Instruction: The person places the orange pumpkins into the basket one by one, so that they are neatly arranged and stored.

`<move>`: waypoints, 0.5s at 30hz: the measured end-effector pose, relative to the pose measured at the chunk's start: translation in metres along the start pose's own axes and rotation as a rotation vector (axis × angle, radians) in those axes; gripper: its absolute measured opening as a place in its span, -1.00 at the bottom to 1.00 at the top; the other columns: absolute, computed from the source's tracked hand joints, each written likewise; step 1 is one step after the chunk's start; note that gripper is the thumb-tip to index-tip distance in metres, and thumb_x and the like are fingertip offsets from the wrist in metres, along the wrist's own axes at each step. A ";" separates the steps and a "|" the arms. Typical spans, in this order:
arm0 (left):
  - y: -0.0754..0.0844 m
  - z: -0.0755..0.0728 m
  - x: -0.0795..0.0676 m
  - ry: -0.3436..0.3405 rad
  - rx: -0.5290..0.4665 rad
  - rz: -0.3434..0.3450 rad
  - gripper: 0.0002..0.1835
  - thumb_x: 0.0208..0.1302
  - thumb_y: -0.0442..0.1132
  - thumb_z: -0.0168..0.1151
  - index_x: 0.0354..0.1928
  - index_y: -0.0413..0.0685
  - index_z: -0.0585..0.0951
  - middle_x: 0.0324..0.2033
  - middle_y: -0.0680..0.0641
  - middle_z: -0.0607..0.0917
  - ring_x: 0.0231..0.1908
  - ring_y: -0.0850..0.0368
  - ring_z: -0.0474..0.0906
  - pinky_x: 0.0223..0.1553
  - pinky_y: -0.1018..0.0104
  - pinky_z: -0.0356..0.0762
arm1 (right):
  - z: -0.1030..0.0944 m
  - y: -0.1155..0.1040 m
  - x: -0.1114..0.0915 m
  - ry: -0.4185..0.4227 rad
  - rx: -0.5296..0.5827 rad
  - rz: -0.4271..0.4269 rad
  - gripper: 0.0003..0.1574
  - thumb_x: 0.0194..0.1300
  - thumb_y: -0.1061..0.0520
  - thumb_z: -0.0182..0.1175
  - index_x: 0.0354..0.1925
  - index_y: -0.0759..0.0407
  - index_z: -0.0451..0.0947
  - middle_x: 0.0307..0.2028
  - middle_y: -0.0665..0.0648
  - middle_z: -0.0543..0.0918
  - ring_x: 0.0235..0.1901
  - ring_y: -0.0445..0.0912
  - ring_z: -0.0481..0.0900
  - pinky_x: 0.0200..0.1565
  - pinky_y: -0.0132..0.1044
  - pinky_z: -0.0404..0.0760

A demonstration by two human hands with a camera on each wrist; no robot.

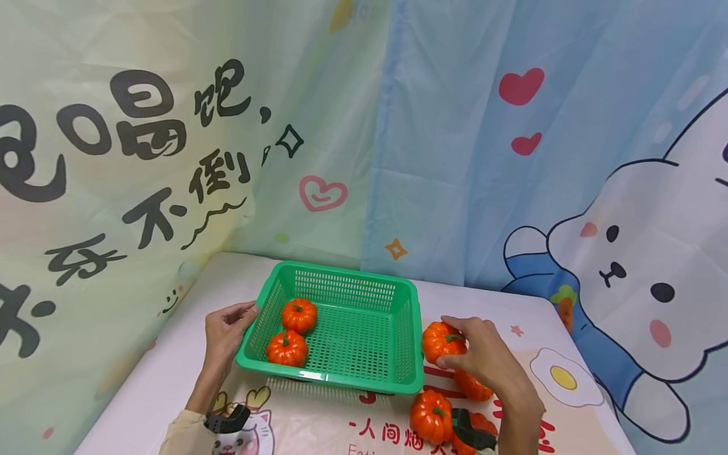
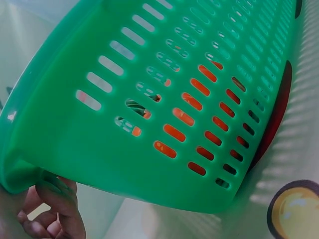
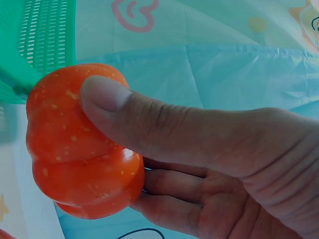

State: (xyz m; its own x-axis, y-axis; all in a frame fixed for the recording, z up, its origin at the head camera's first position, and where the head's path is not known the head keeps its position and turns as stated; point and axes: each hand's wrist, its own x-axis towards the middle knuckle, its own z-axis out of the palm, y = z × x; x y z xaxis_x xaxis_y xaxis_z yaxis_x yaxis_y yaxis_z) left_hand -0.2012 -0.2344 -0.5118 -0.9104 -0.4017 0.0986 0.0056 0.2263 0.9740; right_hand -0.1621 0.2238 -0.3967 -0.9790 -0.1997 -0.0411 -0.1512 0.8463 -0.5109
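Note:
A green plastic basket (image 1: 364,382) with slotted walls holds two small orange pumpkins, one pumpkin (image 1: 299,315) behind the other pumpkin (image 1: 287,348), at its left side. My left hand (image 1: 226,335) grips the basket's left rim, its fingers curled under the edge in the left wrist view. Just beyond the right wall, my right hand (image 1: 483,354) holds another orange pumpkin (image 3: 84,149) between thumb and fingers. Below that hand on the table lie more pumpkins: one pumpkin (image 1: 432,417) in front, one (image 1: 473,385) partly hidden by the hand, and one (image 1: 483,424) behind the wrist strap.
The table (image 1: 188,354) wears a printed cover with a fried egg picture (image 1: 563,377), a cat and red lettering. Printed curtains (image 1: 432,139) hang along its back and left side. A dark red edge (image 2: 274,119) shows beneath the basket in the left wrist view.

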 end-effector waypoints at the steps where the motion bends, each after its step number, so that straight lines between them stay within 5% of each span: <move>1: 0.000 0.000 0.000 0.003 0.001 0.000 -0.68 0.50 -0.18 0.43 0.12 -0.27 0.81 -0.24 -0.08 0.85 -0.33 0.31 0.60 -0.29 0.50 0.59 | 0.000 -0.001 0.000 0.002 -0.002 -0.006 -0.07 0.19 0.08 0.67 0.46 0.26 0.58 0.18 0.25 0.77 0.16 0.13 0.62 0.21 0.23 0.71; 15: 0.000 0.000 -0.001 0.001 -0.017 0.003 -0.68 0.49 -0.21 0.44 0.12 -0.30 0.81 -0.29 -0.01 0.85 -0.36 0.34 0.61 -0.29 0.52 0.60 | 0.001 -0.008 -0.003 0.023 0.012 -0.022 -0.06 0.21 0.09 0.66 0.48 0.24 0.55 0.18 0.22 0.75 0.20 0.16 0.56 0.24 0.27 0.65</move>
State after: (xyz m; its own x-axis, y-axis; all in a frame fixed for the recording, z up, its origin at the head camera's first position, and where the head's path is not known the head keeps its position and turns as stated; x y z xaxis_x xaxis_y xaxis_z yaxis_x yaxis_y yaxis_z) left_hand -0.2000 -0.2338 -0.5115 -0.9099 -0.4020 0.1021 0.0158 0.2125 0.9770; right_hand -0.1582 0.2169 -0.3928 -0.9784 -0.2063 -0.0099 -0.1709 0.8358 -0.5218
